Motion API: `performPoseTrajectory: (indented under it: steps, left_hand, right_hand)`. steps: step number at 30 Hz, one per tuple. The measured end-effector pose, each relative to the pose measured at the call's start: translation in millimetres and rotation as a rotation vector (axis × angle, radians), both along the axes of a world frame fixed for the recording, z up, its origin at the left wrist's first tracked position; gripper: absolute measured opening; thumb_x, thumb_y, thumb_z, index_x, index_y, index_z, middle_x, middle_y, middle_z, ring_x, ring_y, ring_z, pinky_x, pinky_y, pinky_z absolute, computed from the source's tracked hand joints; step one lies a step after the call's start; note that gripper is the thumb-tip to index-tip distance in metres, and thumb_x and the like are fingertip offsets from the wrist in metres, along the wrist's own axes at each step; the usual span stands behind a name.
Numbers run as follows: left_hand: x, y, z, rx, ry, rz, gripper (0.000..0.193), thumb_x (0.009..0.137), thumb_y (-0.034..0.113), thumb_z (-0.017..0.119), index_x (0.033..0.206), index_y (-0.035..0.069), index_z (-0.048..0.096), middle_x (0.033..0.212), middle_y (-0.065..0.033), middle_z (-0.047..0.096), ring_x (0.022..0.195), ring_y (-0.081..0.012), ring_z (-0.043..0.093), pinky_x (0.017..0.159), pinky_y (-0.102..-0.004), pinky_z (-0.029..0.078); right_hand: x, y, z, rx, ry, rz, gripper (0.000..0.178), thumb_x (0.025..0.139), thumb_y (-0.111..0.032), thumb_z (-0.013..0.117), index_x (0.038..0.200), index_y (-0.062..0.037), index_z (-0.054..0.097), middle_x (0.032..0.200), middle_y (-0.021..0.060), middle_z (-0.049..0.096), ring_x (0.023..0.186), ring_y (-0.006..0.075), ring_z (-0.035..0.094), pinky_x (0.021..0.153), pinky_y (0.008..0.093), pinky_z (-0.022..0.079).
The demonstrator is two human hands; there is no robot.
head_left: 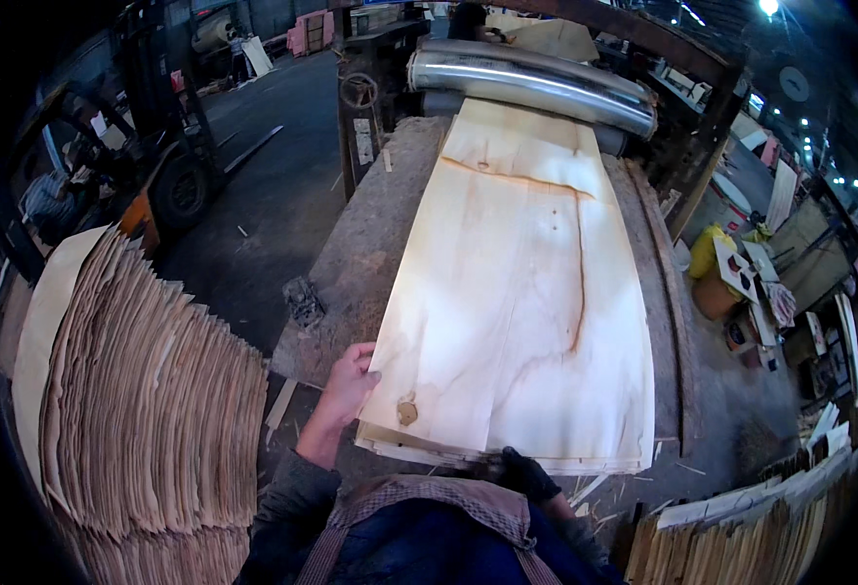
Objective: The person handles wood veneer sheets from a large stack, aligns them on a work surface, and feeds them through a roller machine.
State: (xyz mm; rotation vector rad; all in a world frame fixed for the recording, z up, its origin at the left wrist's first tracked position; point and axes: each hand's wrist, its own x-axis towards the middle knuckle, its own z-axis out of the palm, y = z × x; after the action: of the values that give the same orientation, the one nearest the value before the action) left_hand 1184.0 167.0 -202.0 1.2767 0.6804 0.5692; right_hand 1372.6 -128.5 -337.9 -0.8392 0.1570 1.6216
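A long, pale wood veneer sheet [536, 292] lies in front of me, with brown streaks across its far part and a knot near its close left corner. More sheets show under its near edge. My bare left hand [351, 378] is closed on the sheet's left edge, its thumb on top and some fingers hidden. My right hand [529, 476], in a dark glove, is at the near edge; its fingertips touch the wood there, and the rest of the grip is partly hidden. The far end of the sheet reaches a shiny metal roller [536, 83].
A tall stack of veneer sheets [156, 390] stands at my left, another stack [741, 536] at lower right. A worn table [370, 244] supports the sheets. Beyond it are a handwheel [359, 91] and a forklift [146, 166]. A person [470, 21] is behind the roller.
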Motion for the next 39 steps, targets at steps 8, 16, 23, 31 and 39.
performPoseTrajectory:
  steps: [8, 16, 23, 31, 39]
  left_hand:
    - [1, 7, 56, -0.073, -0.112, -0.009, 0.044, 0.078, -0.010, 0.047, 0.122, -0.004, 0.043, 0.106, -0.0161, 0.061, 0.094, -0.0188, 0.060, 0.082, -0.0297, 0.048]
    - [-7, 48, -112, 0.168, 0.230, 0.025, 0.050, 0.079, 0.005, 0.055, 0.126, -0.003, 0.040, 0.112, -0.0184, 0.058, 0.101, -0.0278, 0.058, 0.087, -0.0337, 0.046]
    - [-6, -13, -157, 0.598, 0.801, 0.005, 0.075, 0.072, 0.026, 0.067, 0.132, -0.002, 0.032, 0.139, -0.0264, 0.025, 0.127, -0.0381, 0.032, 0.102, -0.0410, 0.032]
    - [-11, -22, -134, 0.519, 0.754, -0.012, 0.082, 0.074, 0.026, 0.065, 0.138, -0.001, 0.021, 0.144, -0.0251, 0.016, 0.133, -0.0367, 0.020, 0.108, -0.0372, 0.024]
    - [-1, -34, -122, 0.761, 1.011, -0.023, 0.074, 0.078, 0.025, 0.061, 0.137, -0.001, 0.024, 0.144, -0.0195, 0.019, 0.133, -0.0336, 0.021, 0.108, -0.0397, 0.023]
  right_hand:
    - [10, -33, 6, 0.084, -0.077, -0.387, 0.023, 0.091, -0.026, 0.052, 0.095, -0.0037, 0.057, 0.088, 0.0111, 0.061, 0.087, 0.0266, 0.060, 0.089, 0.0442, 0.048]
    - [44, 24, -6, 0.251, -0.706, -0.262, 0.016, 0.086, -0.016, 0.054, 0.099, -0.0081, 0.058, 0.098, 0.0093, 0.059, 0.094, 0.0248, 0.057, 0.087, 0.0402, 0.048]
    - [118, 116, 13, 0.248, -0.198, -0.421, 0.016, 0.085, -0.019, 0.060, 0.092, -0.0049, 0.055, 0.088, 0.0196, 0.061, 0.093, 0.0381, 0.058, 0.092, 0.0552, 0.043]
    - [188, 203, 2, 0.540, -0.215, -0.449, 0.016, 0.088, -0.015, 0.054, 0.100, -0.0033, 0.055, 0.108, 0.0173, 0.058, 0.107, 0.0375, 0.052, 0.098, 0.0545, 0.038]
    - [100, 115, -17, 0.477, -0.031, -0.197, 0.032, 0.090, -0.015, 0.050, 0.120, -0.0028, 0.048, 0.123, 0.0167, 0.051, 0.118, 0.0348, 0.045, 0.105, 0.0496, 0.032]
